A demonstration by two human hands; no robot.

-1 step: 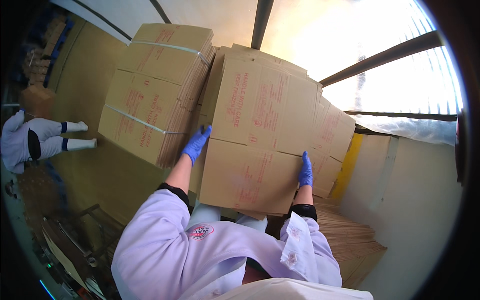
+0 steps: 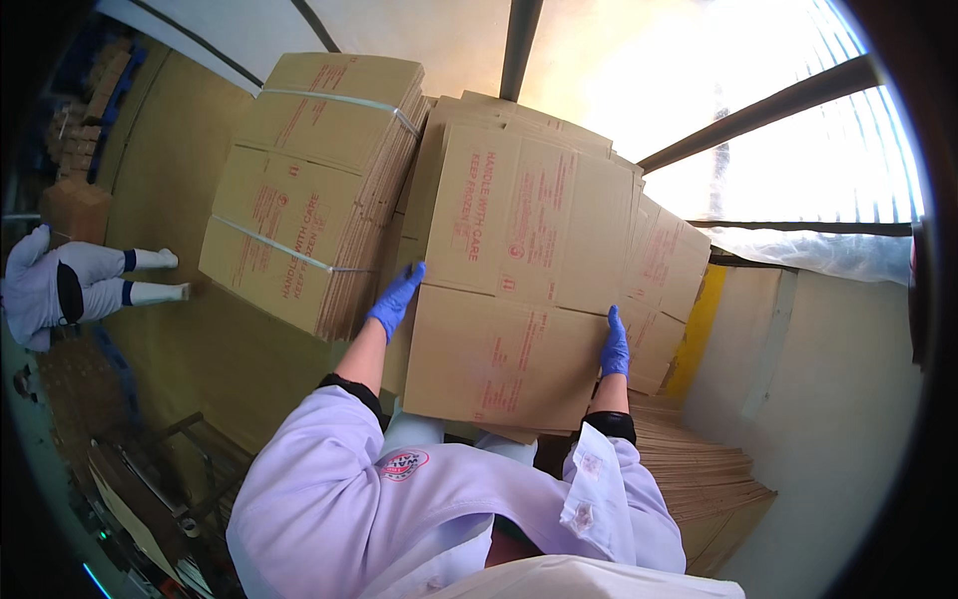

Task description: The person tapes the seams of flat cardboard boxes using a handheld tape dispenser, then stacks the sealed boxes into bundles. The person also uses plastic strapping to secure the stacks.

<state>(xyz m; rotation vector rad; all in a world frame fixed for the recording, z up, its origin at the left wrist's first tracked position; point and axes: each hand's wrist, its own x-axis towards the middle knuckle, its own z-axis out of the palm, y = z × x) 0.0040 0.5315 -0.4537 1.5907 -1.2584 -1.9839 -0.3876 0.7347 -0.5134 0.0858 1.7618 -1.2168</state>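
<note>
Head view, items left to right. Ten o'clock: bundle of flat brown corrugated cardboard blanks (image 2: pixel 319 185), bound by white plastic straps (image 2: pixel 269 241), presumably to keep the pile square. Nine o'clock, near centre: left hand in a thin blue glove (image 2: pixel 398 298), fingers extended at the left edge of a flat, rectangular, red-printed brown cardboard carton (image 2: pixel 449 349). That carton lies at centre, over similar sheets (whether lifted clear, cannot tell). Toward four o'clock: right hand in a thin blue glove (image 2: pixel 615 344), fingers straight at the opposite edge. How far either hand closes underneath cannot be told; the opposed placing likely steadies the broad sheet. Four o'clock: layered brown cardboard stack (image 2: pixel 699 459). Room: nine o'clock, white-clad person (image 2: pixel 45 285); between nine and ten, ochre floor (image 2: pixel 170 210); two o'clock, bright glare; past three, pale wall (image 2: pixel 838 369).
</note>
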